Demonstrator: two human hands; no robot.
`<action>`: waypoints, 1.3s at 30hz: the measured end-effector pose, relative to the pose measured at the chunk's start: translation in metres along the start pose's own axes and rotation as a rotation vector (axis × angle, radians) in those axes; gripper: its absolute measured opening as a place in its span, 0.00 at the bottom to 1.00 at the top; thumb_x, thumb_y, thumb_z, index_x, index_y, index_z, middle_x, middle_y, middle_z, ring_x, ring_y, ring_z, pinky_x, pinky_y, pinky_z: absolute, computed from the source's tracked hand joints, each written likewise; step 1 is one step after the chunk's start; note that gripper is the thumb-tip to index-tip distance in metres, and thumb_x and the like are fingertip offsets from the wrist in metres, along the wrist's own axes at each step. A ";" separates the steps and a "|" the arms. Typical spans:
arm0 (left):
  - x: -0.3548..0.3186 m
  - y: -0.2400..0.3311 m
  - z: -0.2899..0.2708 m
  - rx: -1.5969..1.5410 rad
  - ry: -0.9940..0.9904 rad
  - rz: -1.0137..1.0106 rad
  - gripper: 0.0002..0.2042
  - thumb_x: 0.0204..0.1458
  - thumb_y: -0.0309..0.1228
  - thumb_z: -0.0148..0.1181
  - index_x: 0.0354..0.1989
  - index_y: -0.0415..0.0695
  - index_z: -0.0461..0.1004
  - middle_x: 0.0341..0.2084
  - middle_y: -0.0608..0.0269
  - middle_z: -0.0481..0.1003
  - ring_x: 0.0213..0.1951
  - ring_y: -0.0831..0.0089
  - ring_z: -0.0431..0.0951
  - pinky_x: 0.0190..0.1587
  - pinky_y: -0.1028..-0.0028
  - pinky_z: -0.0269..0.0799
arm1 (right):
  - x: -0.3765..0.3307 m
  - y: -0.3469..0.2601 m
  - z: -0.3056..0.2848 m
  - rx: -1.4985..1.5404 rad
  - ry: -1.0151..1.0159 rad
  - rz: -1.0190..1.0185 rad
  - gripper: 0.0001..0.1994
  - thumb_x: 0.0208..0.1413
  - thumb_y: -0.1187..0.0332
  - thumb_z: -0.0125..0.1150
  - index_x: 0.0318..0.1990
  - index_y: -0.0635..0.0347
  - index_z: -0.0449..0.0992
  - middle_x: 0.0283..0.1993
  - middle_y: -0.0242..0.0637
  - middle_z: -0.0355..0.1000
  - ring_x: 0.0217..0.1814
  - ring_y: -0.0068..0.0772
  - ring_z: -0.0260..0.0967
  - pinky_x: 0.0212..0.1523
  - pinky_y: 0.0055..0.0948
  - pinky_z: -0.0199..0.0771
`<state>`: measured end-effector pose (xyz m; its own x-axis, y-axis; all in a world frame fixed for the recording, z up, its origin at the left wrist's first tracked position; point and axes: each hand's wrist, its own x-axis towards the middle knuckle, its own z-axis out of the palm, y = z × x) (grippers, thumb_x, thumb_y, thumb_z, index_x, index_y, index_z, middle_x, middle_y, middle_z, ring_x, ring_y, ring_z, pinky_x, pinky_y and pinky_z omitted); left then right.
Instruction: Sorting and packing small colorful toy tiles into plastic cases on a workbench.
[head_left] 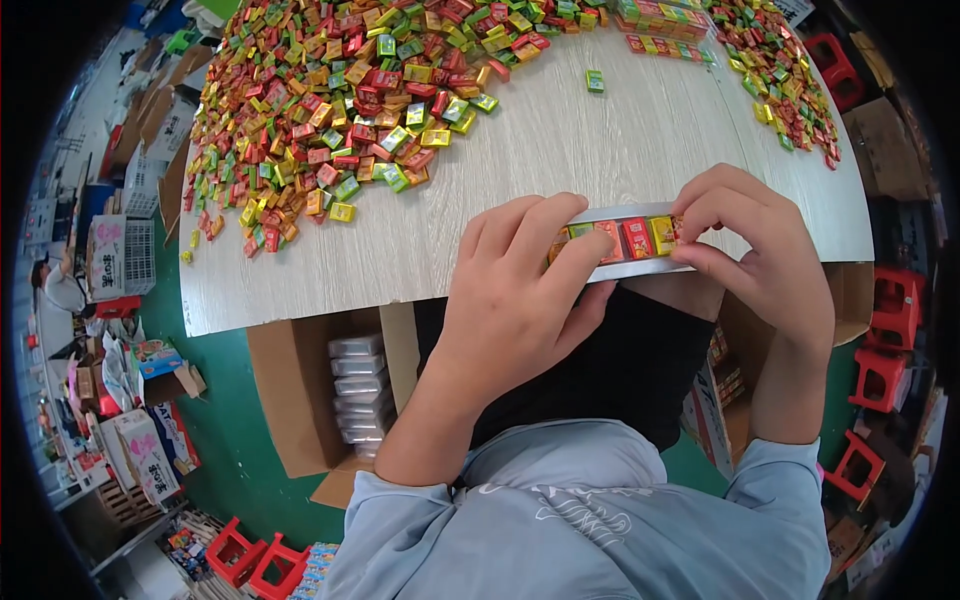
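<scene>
At the table's near edge lies a long, narrow, pale tray [640,269] with a row of small, brightly wrapped candies [637,239] in red, yellow and orange. My left hand [525,285] is closed around the tray's left part, thumb below and a fingertip on the candies. My right hand [760,245] pinches at the right end, thumb and fingers on the last candy in the row. Its fingers partly hide that candy, and my left hand covers the row's left end.
A big heap of loose candies [330,110] spreads over the table's left and far side; a smaller heap [785,85] lies far right. Filled clear packs [665,25] stand at the back, near one green candy [595,81]. An open carton [290,390] below holds stacked clear trays [358,390].
</scene>
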<state>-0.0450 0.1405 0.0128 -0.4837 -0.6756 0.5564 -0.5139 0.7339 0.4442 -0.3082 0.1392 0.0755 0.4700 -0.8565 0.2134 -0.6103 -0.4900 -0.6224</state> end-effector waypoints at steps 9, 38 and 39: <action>-0.001 -0.001 0.001 0.011 0.032 -0.019 0.19 0.47 0.31 0.74 0.49 0.52 0.80 0.56 0.57 0.76 0.55 0.52 0.76 0.58 0.56 0.71 | -0.020 0.025 0.019 -0.040 0.138 -0.076 0.13 0.53 0.69 0.75 0.45 0.63 0.85 0.50 0.42 0.82 0.51 0.43 0.77 0.53 0.37 0.75; 0.005 0.011 -0.003 0.000 0.083 -0.085 0.12 0.46 0.30 0.73 0.40 0.52 0.81 0.50 0.61 0.79 0.54 0.57 0.79 0.59 0.58 0.66 | -0.054 0.003 0.078 -0.116 0.362 0.050 0.28 0.59 0.67 0.70 0.67 0.64 0.74 0.72 0.51 0.69 0.70 0.53 0.68 0.70 0.45 0.68; 0.005 0.009 -0.005 -0.009 0.078 -0.094 0.12 0.46 0.30 0.73 0.40 0.52 0.81 0.50 0.62 0.79 0.54 0.58 0.79 0.58 0.58 0.66 | -0.051 0.001 0.078 -0.104 0.359 0.055 0.27 0.59 0.67 0.70 0.66 0.64 0.74 0.72 0.50 0.69 0.70 0.53 0.68 0.70 0.45 0.68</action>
<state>-0.0483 0.1447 0.0234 -0.3769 -0.7339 0.5652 -0.5481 0.6685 0.5027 -0.2833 0.1947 0.0051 0.1925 -0.8750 0.4442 -0.6983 -0.4402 -0.5645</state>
